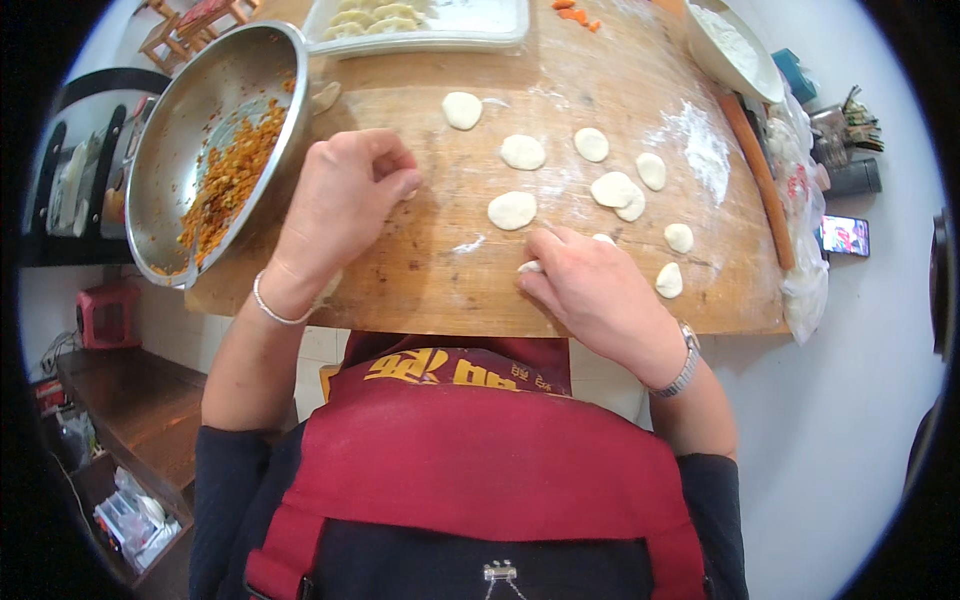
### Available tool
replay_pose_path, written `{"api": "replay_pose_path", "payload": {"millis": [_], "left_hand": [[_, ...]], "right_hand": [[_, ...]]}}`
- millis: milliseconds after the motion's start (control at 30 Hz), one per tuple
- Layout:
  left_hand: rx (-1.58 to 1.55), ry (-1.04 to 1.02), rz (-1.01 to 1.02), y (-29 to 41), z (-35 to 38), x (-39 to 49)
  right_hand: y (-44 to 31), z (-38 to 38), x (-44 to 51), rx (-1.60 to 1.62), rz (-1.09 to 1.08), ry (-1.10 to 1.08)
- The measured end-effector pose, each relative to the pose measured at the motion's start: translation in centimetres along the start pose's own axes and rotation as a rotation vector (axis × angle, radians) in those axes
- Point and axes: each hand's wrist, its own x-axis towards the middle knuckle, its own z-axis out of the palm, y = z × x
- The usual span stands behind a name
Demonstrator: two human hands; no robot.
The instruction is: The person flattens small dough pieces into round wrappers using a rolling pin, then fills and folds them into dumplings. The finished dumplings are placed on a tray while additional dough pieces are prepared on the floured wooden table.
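Note:
My left hand (349, 196) is above the wooden board (420, 292), thumb and fingertips pinched together with a small pale bit, probably dough, at their tips. Between the thumb and fingers of my right hand (592, 281) is a small piece of dough (531, 267), close to the board's near edge. Several flattened dough rounds (512, 211) lie between and beyond my hands, two of them overlapping (613, 189). To the left, a steel bowl (161, 169) holds chopped orange filling (236, 176) and the handle of a utensil. Part of a dough piece shows beside the bowl.
A white tray (480, 39) with folded dumplings (375, 18) stands at the far side. Carrot pieces (576, 15) lie near it. At right are a bowl of flour (724, 41), scattered flour (697, 146), a rolling pin (759, 180), plastic bags (802, 225) and a phone (845, 235).

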Motion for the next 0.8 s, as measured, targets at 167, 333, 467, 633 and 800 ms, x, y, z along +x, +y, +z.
{"api": "replay_pose_path", "payload": {"millis": [167, 333, 467, 633, 800], "left_hand": [[0.080, -0.060, -0.033, -0.5, -0.2, 1.2], [-0.050, -0.057, -0.107, -1.0, 0.2, 1.9], [-0.065, -0.106, -0.207, -1.3, 0.4, 2.0], [0.203, 0.146, 0.183, -0.8, 0.7, 0.0], [0.080, 0.169, 0.446, 2.3, 1.5, -2.3]], "right_hand": [[2.2, -1.6, -0.7, 0.114, 0.149, 0.302], [6.4, -2.7, 0.0, 0.017, 0.309, 0.515], [7.7, -1.7, 0.9, -0.088, 0.132, 0.555], [6.5, -2.0, 0.5, 0.747, 0.377, 0.564], [3.3, -2.0, 0.1, 1.491, 0.339, 0.272]]}}
